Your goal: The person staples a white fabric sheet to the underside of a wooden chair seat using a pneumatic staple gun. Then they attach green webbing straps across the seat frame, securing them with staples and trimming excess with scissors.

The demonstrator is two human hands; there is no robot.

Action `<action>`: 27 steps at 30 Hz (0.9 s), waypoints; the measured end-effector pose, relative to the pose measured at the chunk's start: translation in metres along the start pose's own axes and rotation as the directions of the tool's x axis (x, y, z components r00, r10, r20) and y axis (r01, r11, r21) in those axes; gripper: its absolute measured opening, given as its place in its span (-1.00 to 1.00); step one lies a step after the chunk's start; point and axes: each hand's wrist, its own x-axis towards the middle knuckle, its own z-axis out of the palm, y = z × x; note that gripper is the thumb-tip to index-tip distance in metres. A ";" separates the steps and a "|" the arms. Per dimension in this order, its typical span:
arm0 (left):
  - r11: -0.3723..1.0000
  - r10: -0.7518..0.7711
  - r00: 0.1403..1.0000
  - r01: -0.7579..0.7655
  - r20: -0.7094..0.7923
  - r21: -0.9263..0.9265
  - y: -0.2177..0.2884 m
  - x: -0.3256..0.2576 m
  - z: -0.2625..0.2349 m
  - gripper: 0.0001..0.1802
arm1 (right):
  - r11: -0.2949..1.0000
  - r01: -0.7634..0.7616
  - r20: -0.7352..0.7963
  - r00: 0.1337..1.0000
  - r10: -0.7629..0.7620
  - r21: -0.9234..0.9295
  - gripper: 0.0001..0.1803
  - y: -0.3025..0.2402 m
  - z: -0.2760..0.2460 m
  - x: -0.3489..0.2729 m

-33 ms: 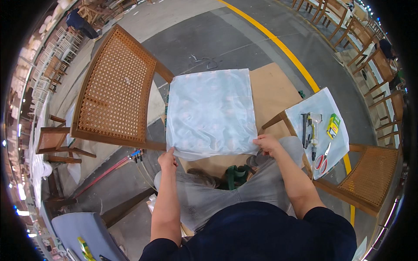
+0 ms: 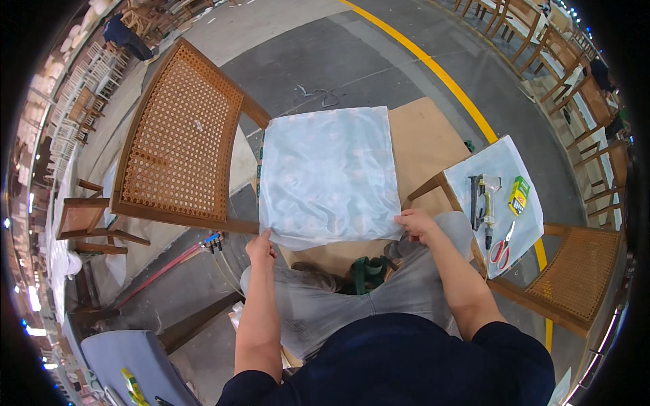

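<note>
A thin, whitish, see-through cloth [image 2: 332, 176] lies over the seat of a wooden chair with a woven cane back [image 2: 179, 135]. A pattern shows faintly beneath it, and creases cross its nearer part. At the near left corner, my left hand [image 2: 261, 249] is closed with the cloth's edge pinched at thumb and forefinger. My right hand [image 2: 416, 225] pinches the near right corner the same way. Between both hands the near edge hangs slightly over the seat front.
On my right, a second cane-backed chair [image 2: 575, 277] bears a nail gun [image 2: 484, 203], a green-yellow box [image 2: 518, 196] and red-handled scissors [image 2: 501, 252] on its covered seat. Brown cardboard [image 2: 420, 142] lies under the work. A red hose [image 2: 159, 276] crosses the floor at left. A person [image 2: 126, 39] bends far left.
The cloth shows more creases in its near and middle parts. Both hands keep their grip at nearly the same places.
</note>
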 end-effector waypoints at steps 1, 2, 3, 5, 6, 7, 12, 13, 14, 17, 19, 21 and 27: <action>0.999 -0.036 0.999 0.036 -0.002 -0.001 0.005 0.001 0.003 -0.75 | 1.000 -0.010 0.000 1.000 0.010 0.024 -0.75 -0.003 -0.003 -0.001; 0.996 -0.070 0.997 0.072 0.034 -0.047 0.009 0.001 0.002 -0.77 | 0.999 -0.019 0.001 1.000 0.019 0.049 -0.75 -0.006 -0.004 -0.002; 0.990 -0.109 0.992 0.115 0.070 -0.085 0.009 0.003 0.000 -0.79 | 0.996 -0.024 0.005 1.000 0.024 0.083 -0.76 -0.007 -0.006 -0.003; 0.959 -0.176 0.970 0.207 0.169 -0.193 0.010 0.006 -0.008 -0.80 | 0.988 -0.033 0.016 0.999 0.031 0.152 -0.78 -0.008 -0.009 -0.007; 0.930 -0.201 0.951 0.260 0.233 -0.259 0.012 0.006 -0.013 -0.79 | 0.980 -0.041 0.037 0.999 0.035 0.196 -0.80 -0.010 -0.010 -0.008; 0.894 -0.219 0.929 0.313 0.297 -0.320 0.012 0.006 -0.017 -0.78 | 0.970 -0.050 0.060 0.998 0.037 0.239 -0.81 -0.013 -0.010 -0.009; 0.788 -0.186 0.918 0.352 0.350 -0.506 0.010 -0.004 -0.007 -0.75 | 0.915 -0.068 0.139 0.990 0.013 0.397 -0.83 -0.012 -0.014 -0.010; 0.778 -0.174 0.924 0.342 0.341 -0.527 0.010 -0.005 -0.007 -0.74 | 0.917 -0.084 0.167 0.986 0.020 0.390 -0.84 -0.011 -0.010 -0.010; 0.770 -0.160 0.913 0.353 0.375 -0.531 0.010 -0.006 -0.007 -0.74 | 0.918 -0.101 0.193 0.981 0.027 0.383 -0.85 -0.009 -0.007 -0.011; 0.737 -0.083 0.863 0.389 0.498 -0.552 0.011 -0.005 -0.010 -0.73 | 0.884 -0.124 0.189 0.981 0.041 0.451 -0.87 -0.007 -0.009 -0.016; 0.714 0.009 0.811 0.405 0.585 -0.572 0.015 -0.003 -0.019 -0.72 | 0.853 -0.131 0.198 0.980 0.033 0.505 -0.86 -0.012 -0.010 -0.021; 0.703 0.072 0.781 0.402 0.620 -0.587 0.021 -0.001 -0.020 -0.71 | 0.832 -0.116 0.198 0.980 0.007 0.542 -0.84 -0.018 -0.014 -0.026; 0.776 0.197 0.832 0.190 0.518 -0.601 0.033 -0.011 0.004 -0.70 | 0.740 0.028 0.072 0.992 -0.103 0.672 -0.74 -0.028 -0.016 -0.028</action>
